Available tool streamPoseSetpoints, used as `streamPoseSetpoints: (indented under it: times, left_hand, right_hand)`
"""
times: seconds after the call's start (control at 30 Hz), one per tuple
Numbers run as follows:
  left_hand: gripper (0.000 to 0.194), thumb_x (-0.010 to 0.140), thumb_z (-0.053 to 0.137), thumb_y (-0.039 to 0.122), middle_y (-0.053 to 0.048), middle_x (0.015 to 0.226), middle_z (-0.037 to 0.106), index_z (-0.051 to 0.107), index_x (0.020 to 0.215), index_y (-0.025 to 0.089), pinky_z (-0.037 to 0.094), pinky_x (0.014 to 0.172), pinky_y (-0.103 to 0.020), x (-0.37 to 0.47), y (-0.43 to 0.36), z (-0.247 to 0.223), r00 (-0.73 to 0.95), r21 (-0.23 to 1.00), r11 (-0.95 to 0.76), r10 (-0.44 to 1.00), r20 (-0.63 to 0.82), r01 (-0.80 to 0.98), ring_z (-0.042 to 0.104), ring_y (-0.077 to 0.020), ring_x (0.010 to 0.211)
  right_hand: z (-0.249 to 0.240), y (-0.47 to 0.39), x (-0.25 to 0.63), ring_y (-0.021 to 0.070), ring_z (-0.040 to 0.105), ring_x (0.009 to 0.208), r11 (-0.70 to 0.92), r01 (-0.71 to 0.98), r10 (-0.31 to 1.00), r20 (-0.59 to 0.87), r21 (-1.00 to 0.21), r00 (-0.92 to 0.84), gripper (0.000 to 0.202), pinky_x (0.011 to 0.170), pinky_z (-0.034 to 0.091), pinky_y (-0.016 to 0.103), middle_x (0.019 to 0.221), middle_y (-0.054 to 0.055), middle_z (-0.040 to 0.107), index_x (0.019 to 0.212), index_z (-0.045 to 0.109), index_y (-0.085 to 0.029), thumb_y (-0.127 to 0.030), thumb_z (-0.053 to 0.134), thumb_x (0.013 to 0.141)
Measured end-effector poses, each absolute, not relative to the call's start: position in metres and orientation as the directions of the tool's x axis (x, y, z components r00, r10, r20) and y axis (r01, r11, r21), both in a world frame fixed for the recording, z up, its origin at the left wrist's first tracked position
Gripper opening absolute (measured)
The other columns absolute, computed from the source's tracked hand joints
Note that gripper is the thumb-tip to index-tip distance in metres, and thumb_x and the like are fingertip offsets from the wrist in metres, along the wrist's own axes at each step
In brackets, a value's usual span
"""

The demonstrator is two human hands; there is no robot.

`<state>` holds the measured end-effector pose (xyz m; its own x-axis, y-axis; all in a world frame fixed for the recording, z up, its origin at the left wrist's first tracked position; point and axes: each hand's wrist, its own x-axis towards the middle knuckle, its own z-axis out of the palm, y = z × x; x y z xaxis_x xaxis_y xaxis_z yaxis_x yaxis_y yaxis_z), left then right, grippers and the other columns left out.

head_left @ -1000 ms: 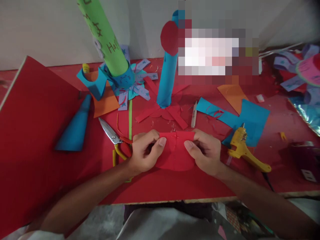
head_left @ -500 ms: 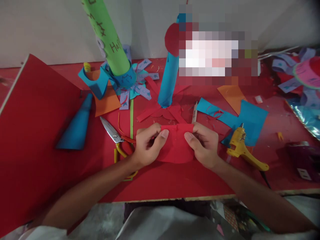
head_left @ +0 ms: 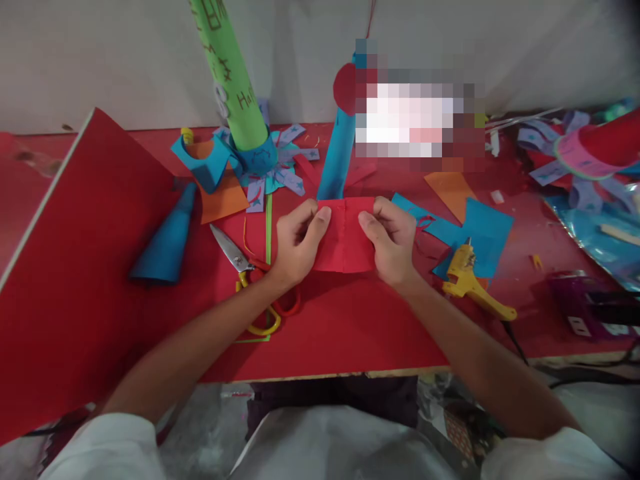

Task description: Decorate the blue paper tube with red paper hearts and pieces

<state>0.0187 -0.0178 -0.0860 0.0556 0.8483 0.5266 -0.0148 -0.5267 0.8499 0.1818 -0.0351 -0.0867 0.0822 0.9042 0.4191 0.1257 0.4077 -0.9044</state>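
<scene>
A red paper piece [head_left: 345, 240] with a seam down its middle is held up between my two hands. My left hand [head_left: 300, 241] pinches its upper left edge, thumb in front. The upper right edge is pinched by my right hand [head_left: 393, 237] in the same way. Just behind the paper stands a blue paper tube [head_left: 336, 157] with a red round piece [head_left: 345, 88] near its top; the paper hides the tube's foot. Open scissors [head_left: 250, 267] lie beside my left wrist. Right of my right hand lies a yellow glue gun [head_left: 467, 277].
A large red board [head_left: 85, 267] leans at the left, near a blue cone [head_left: 167, 247]. A green lettered tube [head_left: 235, 87] stands at the back. Blue sheets [head_left: 485, 233] and orange paper [head_left: 450, 193] lie right; a pink-ringed decoration [head_left: 583, 157] is farther right.
Both hands have raised the red paper up and away from the table's front edge, and it now covers the tube's foot. The view has shifted slightly.
</scene>
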Motion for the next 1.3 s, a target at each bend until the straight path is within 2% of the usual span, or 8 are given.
streamPoseSetpoints:
  times: [0.27,0.53,0.83,1.07,1.3]
  left_hand:
    - [0.051,0.108,0.058,0.04,0.006,0.059,0.03,0.037,0.066,0.02,0.024,0.047,-0.024,0.013,-0.028,-0.089,0.118,0.837,-0.543,0.838,0.533,0.075,0.029,-0.0074,0.052]
    - [0.044,0.106,0.059,0.024,0.008,0.057,0.029,0.036,0.068,0.02,0.019,0.043,-0.022,0.011,-0.033,-0.085,0.176,0.747,-0.662,0.744,0.645,0.062,0.027,-0.0048,0.047]
    - [0.044,0.106,0.059,0.025,0.008,0.055,0.032,0.038,0.067,0.02,0.021,0.043,-0.022,0.009,-0.034,-0.084,0.191,0.759,-0.642,0.763,0.617,0.109,0.029,-0.0052,0.047]
    - [0.046,0.105,0.06,0.025,0.008,0.056,0.028,0.036,0.067,0.02,0.02,0.042,-0.023,0.011,-0.032,-0.086,0.155,0.771,-0.632,0.771,0.617,0.075,0.025,-0.0054,0.047]
    - [0.05,0.107,0.06,0.031,0.007,0.057,0.026,0.034,0.066,0.019,0.02,0.044,-0.023,0.013,-0.029,-0.086,0.109,0.82,-0.559,0.829,0.549,0.121,0.026,-0.0062,0.05]
  right_hand:
    - [-0.094,-0.052,0.185,0.0114,0.034,0.058,0.354,0.136,0.927,0.367,-0.925,0.08,0.05,0.053,0.029,0.029,0.062,-0.005,0.039,0.066,0.047,-0.022,-0.054,0.064,0.101]
    - [-0.091,-0.064,0.188,0.0106,0.035,0.052,0.329,0.179,0.937,0.344,-0.927,0.058,0.053,0.049,0.026,0.029,0.056,-0.004,0.038,0.062,0.047,-0.022,-0.053,0.063,0.101]
    - [-0.089,-0.065,0.188,0.0124,0.039,0.053,0.29,0.215,0.947,0.311,-0.933,0.074,0.053,0.049,0.028,0.029,0.057,-0.003,0.04,0.064,0.051,-0.023,-0.062,0.061,0.099]
    - [-0.093,-0.062,0.188,0.0109,0.035,0.054,0.304,0.166,0.948,0.315,-0.938,0.044,0.05,0.05,0.027,0.028,0.059,-0.004,0.039,0.065,0.046,-0.022,-0.053,0.063,0.101]
    - [-0.093,-0.055,0.186,0.0109,0.032,0.057,0.251,0.223,0.96,0.273,-0.942,0.07,0.051,0.051,0.027,0.027,0.062,-0.005,0.035,0.067,0.043,-0.023,-0.054,0.062,0.102]
